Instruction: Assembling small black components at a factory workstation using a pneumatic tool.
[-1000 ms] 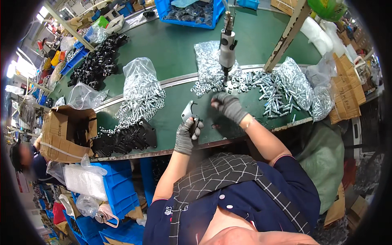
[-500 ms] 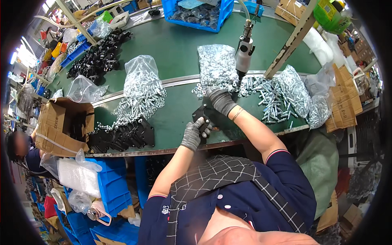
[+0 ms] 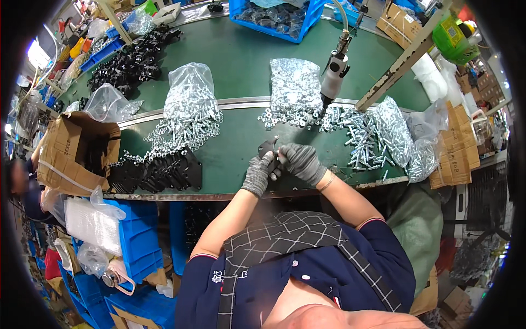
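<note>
My left hand (image 3: 257, 173), in a grey knit glove, is closed on a black metal bracket (image 3: 267, 147) held just above the near part of the green bench. My right hand (image 3: 304, 163), gloved the same way, has its fingers pinched together against the bracket's right side. What sits between those fingertips is too small and covered to make out. Past the bracket, loose silver nuts (image 3: 298, 118) lie spilled from a clear bag of nuts (image 3: 296, 85). A pneumatic screwdriver (image 3: 333, 77) hangs tip down over the nuts, beyond my right hand.
Silver bolts (image 3: 364, 142) are heaped at the right beside a clear bag (image 3: 392, 129). On the left lie another pile of fasteners (image 3: 183, 120), a stack of black brackets (image 3: 159, 172) and an open cardboard box (image 3: 82, 148). A painted post (image 3: 400, 60) rises at the right; a blue bin (image 3: 276, 22) stands behind.
My right hand has drawn back from the nuts to the bracket, its fingertips now meeting it. The left hand still grips the bracket. The whole view has shifted slightly.
</note>
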